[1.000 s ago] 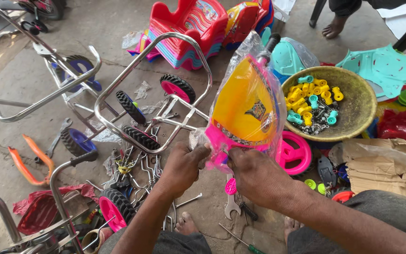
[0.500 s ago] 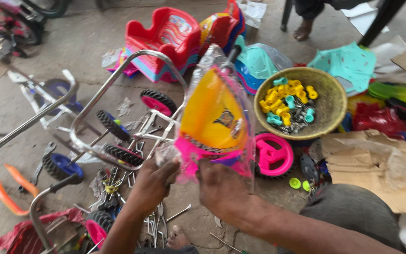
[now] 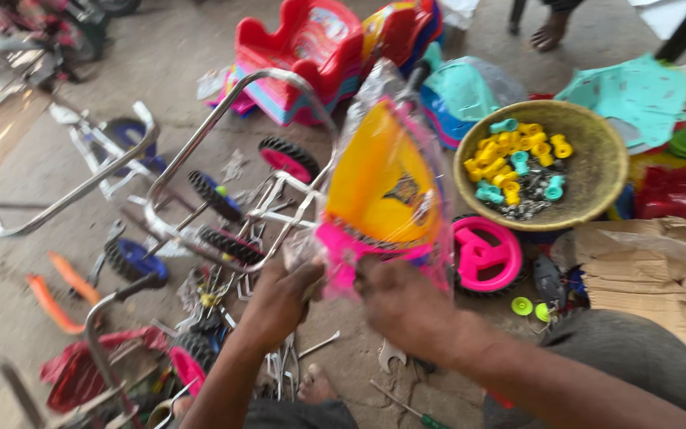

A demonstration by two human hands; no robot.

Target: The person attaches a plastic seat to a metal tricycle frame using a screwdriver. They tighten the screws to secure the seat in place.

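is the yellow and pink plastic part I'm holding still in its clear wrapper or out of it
Still in. Clear film covers the yellow and pink part, and both hands, left and right, grip it at the pink bottom edge.

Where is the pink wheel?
In the head view, the pink wheel lies on the ground right of centre, just below the round basket of yellow and teal parts, beside the plastic-wrapped yellow-and-pink part both hands hold.

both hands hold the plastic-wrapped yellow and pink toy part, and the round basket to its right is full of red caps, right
Not quite. In the head view both hands, left and right, do hold the wrapped yellow and pink toy part, but the round basket holds yellow and teal caps, not red.
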